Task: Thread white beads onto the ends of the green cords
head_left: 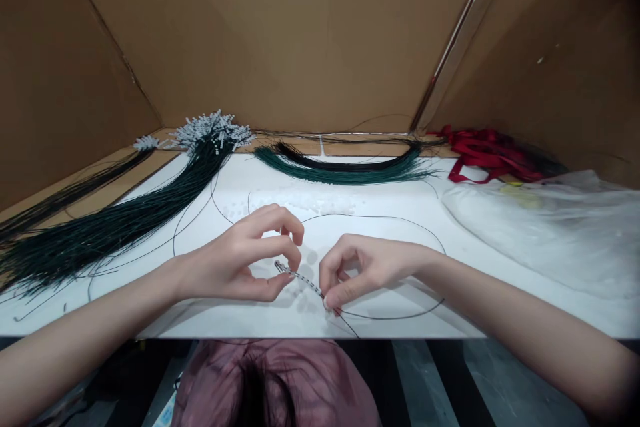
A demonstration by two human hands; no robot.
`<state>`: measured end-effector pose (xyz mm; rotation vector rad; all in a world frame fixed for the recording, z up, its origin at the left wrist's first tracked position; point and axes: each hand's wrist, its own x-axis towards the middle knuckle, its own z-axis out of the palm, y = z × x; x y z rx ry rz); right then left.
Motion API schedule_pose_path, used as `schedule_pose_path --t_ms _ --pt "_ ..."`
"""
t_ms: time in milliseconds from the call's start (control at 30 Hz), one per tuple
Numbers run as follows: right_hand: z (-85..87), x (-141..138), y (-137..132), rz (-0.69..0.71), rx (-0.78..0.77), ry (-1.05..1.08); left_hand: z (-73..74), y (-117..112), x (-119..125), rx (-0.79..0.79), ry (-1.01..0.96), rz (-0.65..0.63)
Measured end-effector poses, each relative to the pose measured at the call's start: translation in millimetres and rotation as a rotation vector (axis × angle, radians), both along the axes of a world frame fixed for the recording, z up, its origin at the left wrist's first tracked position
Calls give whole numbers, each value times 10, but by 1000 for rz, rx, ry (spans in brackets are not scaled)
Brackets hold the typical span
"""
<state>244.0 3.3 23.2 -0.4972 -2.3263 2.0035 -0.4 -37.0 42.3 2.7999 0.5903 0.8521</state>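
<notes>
A short beaded wire (307, 281), with white beads on a dark strand, runs between my two hands just above the white table. My left hand (250, 250) pinches it near its looped left end between thumb and index finger, and the other fingers are curled above. At its right end, my right hand (367, 267) has thumb and fingertips pressed together on the thin dark wire (395, 317). That wire trails out below the right hand and bends to the right. A small pale piece shows under the right fingertips, too blurred to name.
White loose beads (310, 201) are scattered behind my hands on the white table (465, 307). A bundle of green beaded wires (165, 203) lies left, bare wires (345, 170) at the back. Red ribbon (485, 153) and a clear plastic bag (540, 227) sit right. Cardboard walls (300, 33) enclose the table.
</notes>
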Motion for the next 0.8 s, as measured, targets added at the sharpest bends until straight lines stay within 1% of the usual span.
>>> schedule_pose_path --t_ms 133,200,267,367,433,500,533,600,633,700,800 --pt "-10 -27 -43 -43 -8 19 8 1 -31 -6 -22 7" --pt "-2 -33 -61 -80 -12 40 12 17 -66 -44 -79 21" --pt "26 -32 -66 -135 3 83 13 46 -108 -127 -169 59" --pt "149 -30 -42 -266 93 207 18 115 -130 -333 -275 92" --pt "308 -39 -19 -392 199 311 48 173 -79 -492 -281 32" --pt "528 -59 3 -515 314 401 120 234 36 -638 -256 -44" --pt "652 -73 13 -544 366 410 174 261 113 -681 -261 -82" --pt "911 -103 41 -574 461 442 312 306 286 -745 -271 -180" --pt "1036 -117 61 -597 512 453 390 322 371 -776 -315 -199" --pt "1261 -139 118 -672 645 487 547 346 520 -867 -368 -194" --pt "1518 -150 233 -712 769 526 753 374 637 -896 -490 -263"
